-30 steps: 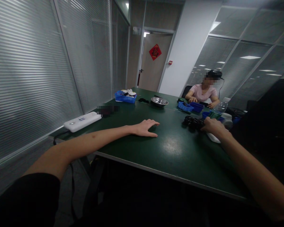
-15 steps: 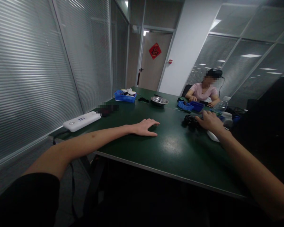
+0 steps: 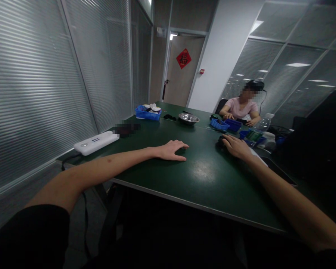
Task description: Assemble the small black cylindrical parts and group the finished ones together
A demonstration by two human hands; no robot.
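My left hand (image 3: pixel 172 150) rests on the green table (image 3: pixel 162 179) with its thumb and fingers spread and nothing in it. Farther right, my right hand (image 3: pixel 236 147) lies over a dark lumpy bundle (image 3: pixel 220 142), its fingers curled down onto it. Most of that bundle is covered by the hand, so its kind does not show. Just beyond the right wrist is a flat white item (image 3: pixel 260 157), partly hidden by the forearm.
A white power strip (image 3: pixel 96 143) lies at the left edge. Farther back are a blue basket (image 3: pixel 148 114), a metal bowl (image 3: pixel 188 118) and a blue tray (image 3: pixel 220 124). A plastic bottle (image 3: pixel 259 130) stands at right. Across the table sits a person (image 3: pixel 240 108).
My right hand has moved left and down over the dark bundle, hiding more of it. The bottle and white item show more fully. My left hand has stayed still.
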